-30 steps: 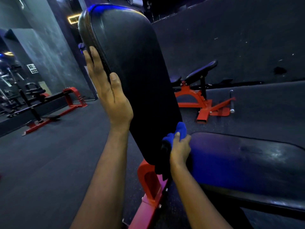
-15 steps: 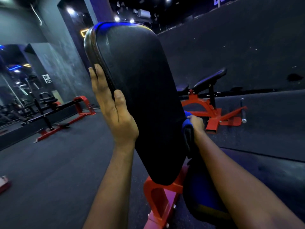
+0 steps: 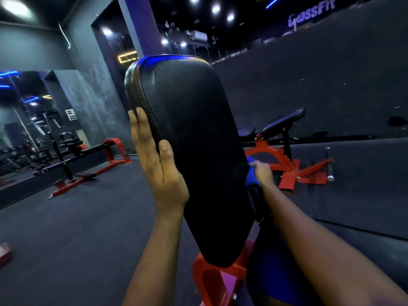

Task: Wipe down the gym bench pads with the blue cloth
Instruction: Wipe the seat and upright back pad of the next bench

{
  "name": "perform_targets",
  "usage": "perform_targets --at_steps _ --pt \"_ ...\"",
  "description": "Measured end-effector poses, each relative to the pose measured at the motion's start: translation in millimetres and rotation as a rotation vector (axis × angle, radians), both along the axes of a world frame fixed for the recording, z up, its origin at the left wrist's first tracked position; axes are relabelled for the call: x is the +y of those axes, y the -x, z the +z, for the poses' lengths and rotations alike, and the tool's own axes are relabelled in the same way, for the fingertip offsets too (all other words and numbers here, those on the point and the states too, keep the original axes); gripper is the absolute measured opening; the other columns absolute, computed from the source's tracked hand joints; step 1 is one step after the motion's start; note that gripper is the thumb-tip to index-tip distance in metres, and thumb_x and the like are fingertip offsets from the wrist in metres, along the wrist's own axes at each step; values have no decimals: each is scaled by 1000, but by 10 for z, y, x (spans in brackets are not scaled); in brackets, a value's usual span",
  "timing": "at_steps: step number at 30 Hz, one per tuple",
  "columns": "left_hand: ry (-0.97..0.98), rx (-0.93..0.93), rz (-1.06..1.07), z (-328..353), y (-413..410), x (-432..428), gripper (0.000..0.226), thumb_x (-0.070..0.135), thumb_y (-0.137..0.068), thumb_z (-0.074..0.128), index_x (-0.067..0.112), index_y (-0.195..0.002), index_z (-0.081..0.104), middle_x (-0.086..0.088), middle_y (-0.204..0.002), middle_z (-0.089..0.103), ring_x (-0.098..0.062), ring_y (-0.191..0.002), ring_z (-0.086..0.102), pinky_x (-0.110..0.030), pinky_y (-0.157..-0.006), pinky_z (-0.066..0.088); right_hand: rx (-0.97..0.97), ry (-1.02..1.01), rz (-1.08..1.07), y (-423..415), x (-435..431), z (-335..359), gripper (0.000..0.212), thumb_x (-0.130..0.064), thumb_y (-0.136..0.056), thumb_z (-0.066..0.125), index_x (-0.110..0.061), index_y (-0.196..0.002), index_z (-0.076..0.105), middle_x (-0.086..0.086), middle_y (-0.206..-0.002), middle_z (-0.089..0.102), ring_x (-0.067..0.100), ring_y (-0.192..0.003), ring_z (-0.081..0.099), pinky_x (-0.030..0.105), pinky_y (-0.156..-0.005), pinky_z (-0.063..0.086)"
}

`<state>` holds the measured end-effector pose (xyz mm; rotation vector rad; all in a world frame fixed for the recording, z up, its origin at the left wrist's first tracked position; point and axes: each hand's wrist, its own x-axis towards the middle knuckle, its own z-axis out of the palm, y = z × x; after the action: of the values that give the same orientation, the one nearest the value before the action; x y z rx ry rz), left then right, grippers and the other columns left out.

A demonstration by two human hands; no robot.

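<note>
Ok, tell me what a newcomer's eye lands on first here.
The tall black back pad fills the centre, raised steeply on its red frame. The left hand presses its left edge, thumb on the face, while the right hand holds the blue cloth against its right edge. Behind stands another red-framed bench.

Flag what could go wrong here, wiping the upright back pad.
The right hand holds the blue cloth on the back pad's far edge, partly hidden; spots may be missed.
The cloth's lower end hangs toward the red frame; could snag.
The left hand braces with straight fingers only; the pad might shift.
</note>
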<state>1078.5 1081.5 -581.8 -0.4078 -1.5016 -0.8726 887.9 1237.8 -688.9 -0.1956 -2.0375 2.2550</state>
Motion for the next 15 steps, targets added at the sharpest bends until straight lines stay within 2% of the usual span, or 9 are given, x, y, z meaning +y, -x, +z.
perform_targets --at_steps 2,4,5,7,9,11,13,15 --pt "-1 2 -9 13 -6 9 50 2 -103 30 -2 -152 22 -14 -162 18 -21 -151 12 -39 -124 11 154 22 -22 -47 -25 504 34 -14 -100 47 0 -126 63 19 -126 61 33 -120 55 31 -81 42" --pt "0 1 -8 8 -2 0 50 3 -103 30 -2 -152 22 -14 -162 18 -22 -151 12 -41 -124 11 246 32 -60 -69 -55 810 33 -16 -100 47 1 -123 63 14 -122 61 29 -119 55 29 -76 40" --pt "0 -2 -4 14 -4 -4 51 3 -103 30 -1 -153 22 -14 -162 18 -22 -151 12 -42 -124 12 292 29 -74 -58 -72 842 29 -13 -100 47 3 -114 67 17 -118 63 30 -115 57 29 -78 39" --pt "-8 -11 3 23 -17 5 51 5 -103 30 0 -153 22 -12 -162 17 -20 -151 12 -40 -124 12 301 42 -70 4 -84 646 26 -6 -97 49 -2 -80 68 18 -97 61 27 -96 55 33 -81 37" --pt "-6 -5 5 35 -15 5 51 5 -103 30 0 -153 22 -12 -163 17 -20 -151 12 -39 -124 12 226 79 -75 18 -49 370 27 -4 -95 51 -5 -70 64 13 -88 59 23 -88 49 36 -81 39" --pt "-2 -10 7 27 -23 13 51 5 -103 30 0 -153 22 -12 -163 16 -20 -152 11 -36 -124 11 146 74 -78 -51 -25 271 21 -9 -93 54 -6 -76 66 14 -88 62 26 -91 53 37 -81 39" --pt "-10 -21 9 12 -38 21 51 6 -103 30 0 -153 22 -10 -163 16 -19 -152 10 -32 -123 10 144 7 -48 -99 -26 511 26 -16 -96 51 1 -105 69 21 -111 65 33 -109 59 37 -88 43" --pt "-17 -27 13 16 -45 25 51 5 -103 30 1 -153 22 -8 -163 17 -18 -152 10 -30 -123 9 217 -41 -40 -92 -71 990 37 -20 -100 46 0 -127 62 20 -131 60 35 -123 54 35 -95 43"
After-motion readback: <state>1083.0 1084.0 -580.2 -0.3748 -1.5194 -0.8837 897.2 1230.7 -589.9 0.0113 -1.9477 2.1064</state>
